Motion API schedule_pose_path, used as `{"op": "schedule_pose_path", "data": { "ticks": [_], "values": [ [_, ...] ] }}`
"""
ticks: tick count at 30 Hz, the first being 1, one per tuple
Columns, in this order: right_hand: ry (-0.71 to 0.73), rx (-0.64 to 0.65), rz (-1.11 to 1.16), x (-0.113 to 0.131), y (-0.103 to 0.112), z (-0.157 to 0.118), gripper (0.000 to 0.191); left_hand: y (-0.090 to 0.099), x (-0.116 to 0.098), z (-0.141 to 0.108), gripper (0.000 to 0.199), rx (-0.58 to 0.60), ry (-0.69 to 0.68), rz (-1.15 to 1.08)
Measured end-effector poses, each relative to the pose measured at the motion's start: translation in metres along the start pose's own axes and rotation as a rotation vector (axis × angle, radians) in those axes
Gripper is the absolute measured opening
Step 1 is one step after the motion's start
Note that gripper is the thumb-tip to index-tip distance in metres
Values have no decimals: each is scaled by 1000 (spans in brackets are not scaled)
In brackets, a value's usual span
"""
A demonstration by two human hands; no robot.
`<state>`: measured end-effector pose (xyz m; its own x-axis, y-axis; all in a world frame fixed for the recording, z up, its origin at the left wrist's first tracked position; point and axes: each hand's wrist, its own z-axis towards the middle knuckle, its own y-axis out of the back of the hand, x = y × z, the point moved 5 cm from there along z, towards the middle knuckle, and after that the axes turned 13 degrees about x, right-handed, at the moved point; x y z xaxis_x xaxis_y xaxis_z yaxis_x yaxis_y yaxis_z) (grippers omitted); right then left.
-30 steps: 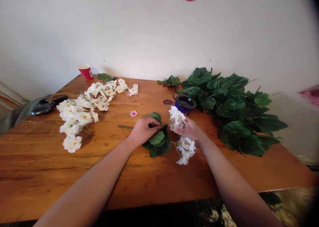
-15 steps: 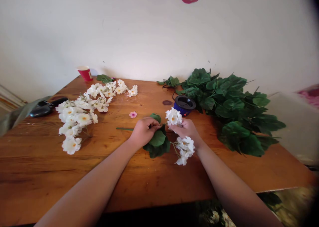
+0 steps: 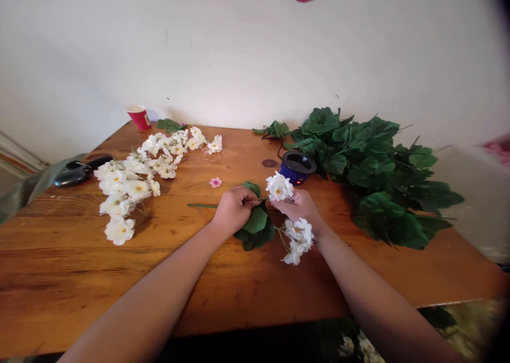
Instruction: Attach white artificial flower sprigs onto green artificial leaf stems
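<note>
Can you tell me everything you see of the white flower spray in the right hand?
The white flower spray looks like artificial fabric blossoms with yellow-orange centres, in two clusters on thin stems. The upper cluster stands just above the right hand, whose fingers pinch it. The lower cluster hangs nearer the wooden table; whether it touches the wood cannot be told. The spray sits beside the leafy green stem held in the left hand.

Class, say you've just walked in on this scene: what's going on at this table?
A person stands at a wooden table, working with bare hands. Their left hand grips a leafy green stem, and their right hand holds a white flower spray beside it. More white sprays lie to the left, and a heap of green leaves to the right.
</note>
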<state>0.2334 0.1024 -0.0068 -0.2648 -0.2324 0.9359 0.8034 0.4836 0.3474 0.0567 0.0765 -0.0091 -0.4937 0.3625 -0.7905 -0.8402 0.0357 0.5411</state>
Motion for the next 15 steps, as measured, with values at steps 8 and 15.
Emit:
{"op": "schedule_pose_path", "data": {
  "ticks": [8, 15],
  "values": [
    [8, 6, -14, -4, -3, 0, 17, -2, 3, 0, 19, 18, -20, 19],
    [75, -195, 102, 15, 12, -5, 24, 14, -2, 3, 10, -46, 10, -200]
  ]
}}
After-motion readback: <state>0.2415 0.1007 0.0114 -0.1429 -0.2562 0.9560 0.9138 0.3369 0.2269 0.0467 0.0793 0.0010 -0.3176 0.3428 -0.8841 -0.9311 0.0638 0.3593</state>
